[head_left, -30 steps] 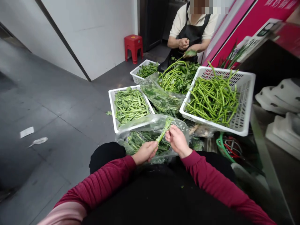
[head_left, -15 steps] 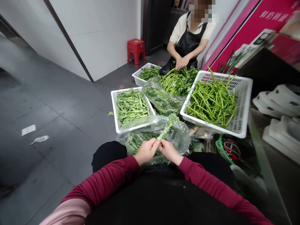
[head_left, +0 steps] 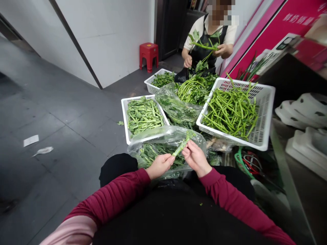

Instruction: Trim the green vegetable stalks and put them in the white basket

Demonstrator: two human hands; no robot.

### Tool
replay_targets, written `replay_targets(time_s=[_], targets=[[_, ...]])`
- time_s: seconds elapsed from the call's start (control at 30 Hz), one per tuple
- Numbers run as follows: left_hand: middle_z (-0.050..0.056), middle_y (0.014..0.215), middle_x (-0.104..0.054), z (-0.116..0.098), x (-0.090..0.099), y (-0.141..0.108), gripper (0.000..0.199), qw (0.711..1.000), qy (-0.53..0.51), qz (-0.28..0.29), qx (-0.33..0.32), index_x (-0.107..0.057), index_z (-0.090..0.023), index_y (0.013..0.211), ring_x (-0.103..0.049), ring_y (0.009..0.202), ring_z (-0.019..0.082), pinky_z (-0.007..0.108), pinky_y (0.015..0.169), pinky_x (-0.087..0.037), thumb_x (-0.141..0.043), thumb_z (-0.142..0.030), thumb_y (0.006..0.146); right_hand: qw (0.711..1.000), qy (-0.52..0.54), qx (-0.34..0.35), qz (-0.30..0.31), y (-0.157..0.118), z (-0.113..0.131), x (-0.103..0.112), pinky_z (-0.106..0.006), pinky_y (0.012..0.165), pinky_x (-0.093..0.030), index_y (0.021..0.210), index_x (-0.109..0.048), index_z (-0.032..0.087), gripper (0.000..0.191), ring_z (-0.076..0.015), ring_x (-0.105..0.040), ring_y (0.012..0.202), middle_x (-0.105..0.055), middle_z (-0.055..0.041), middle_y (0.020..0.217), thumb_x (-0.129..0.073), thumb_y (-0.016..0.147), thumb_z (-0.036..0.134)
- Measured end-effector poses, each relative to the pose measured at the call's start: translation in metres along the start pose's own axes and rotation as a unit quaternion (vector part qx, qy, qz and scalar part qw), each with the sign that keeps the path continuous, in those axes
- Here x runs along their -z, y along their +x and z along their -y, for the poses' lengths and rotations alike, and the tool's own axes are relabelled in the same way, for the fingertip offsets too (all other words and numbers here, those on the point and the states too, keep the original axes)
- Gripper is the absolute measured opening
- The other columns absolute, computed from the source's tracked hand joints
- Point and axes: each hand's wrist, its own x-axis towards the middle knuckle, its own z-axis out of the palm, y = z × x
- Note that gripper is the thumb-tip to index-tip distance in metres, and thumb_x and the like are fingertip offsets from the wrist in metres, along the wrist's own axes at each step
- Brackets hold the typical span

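A thick green vegetable stalk with a budded, leafy tip [head_left: 180, 148] slants up and to the right over an open clear plastic bag [head_left: 143, 139]. My left hand [head_left: 160, 165] pinches its lower cut end. Near the tip, my right hand [head_left: 197, 158] has its fingers closed on the upper part of the same stalk. Below both hands, leafy green stalks [head_left: 150, 151] fill the bag. Just beyond it, a white basket [head_left: 124, 117] holds a heap of trimmed stalks [head_left: 144, 115].
At the right a white basket [head_left: 267, 115] holds long thin green stems [head_left: 231, 110]. A bag of greens [head_left: 176, 105] lies between the baskets. Across from me a co-worker in a dark apron [head_left: 204, 51] holds a leafy stem. A red stool [head_left: 149, 55] stands by the wall.
My right hand has moved from the stalk's lower end up and right to near its tip. My left hand stays at the lower end. The co-worker has lifted a leafy stem.
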Motion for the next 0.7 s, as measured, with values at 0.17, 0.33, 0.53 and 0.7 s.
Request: replay_targets(time_s=[0.17,0.33,0.53,0.7], targets=[[-0.003,0.053,-0.042,0.007,0.001,0.002,0.035,0.975,0.183,-0.105,-0.070,-0.050,-0.018,0.064,-0.039,0.051,0.009,0.020,0.053,-0.028,-0.036,-0.043,0.083,0.979,-0.110,-0.169,0.034,-0.015,-0.032,0.004,-0.017,0.035,-0.018,0.062,-0.045,0.017,0.023,-0.0036,-0.027,0.037,-0.039,0.0067,0.049,-0.062,0.069,0.030],[0.000,0.064,-0.057,0.009,0.004,0.002,0.034,0.948,0.270,-0.168,-0.032,-0.060,-0.021,0.086,-0.049,0.056,0.013,0.021,0.055,-0.030,-0.041,-0.048,0.080,0.997,-0.071,0.011,-0.003,-0.008,-0.001,0.011,-0.020,0.043,-0.032,0.076,-0.051,0.017,0.010,-0.0057,-0.039,0.045,-0.054,0.0021,0.066,-0.058,0.070,0.022],[0.000,0.068,-0.058,0.009,0.003,0.003,0.032,0.954,0.232,-0.187,-0.030,-0.061,-0.021,0.085,-0.051,0.061,0.013,0.021,0.058,-0.032,-0.046,-0.048,0.077,0.997,-0.057,0.057,-0.011,0.002,0.024,0.004,-0.020,0.045,-0.033,0.072,-0.045,0.020,0.017,-0.0073,-0.041,0.050,-0.049,0.0040,0.063,-0.061,0.072,0.027],[-0.004,0.051,-0.045,0.004,0.001,0.003,0.034,0.998,0.004,-0.060,0.000,-0.055,-0.015,0.070,-0.040,0.046,0.008,0.020,0.048,-0.031,-0.043,-0.046,0.078,1.000,0.023,0.005,0.021,0.000,0.013,0.007,-0.018,0.041,-0.027,0.070,-0.048,0.019,0.012,-0.0050,-0.033,0.045,-0.046,0.0036,0.060,-0.059,0.068,0.015]])
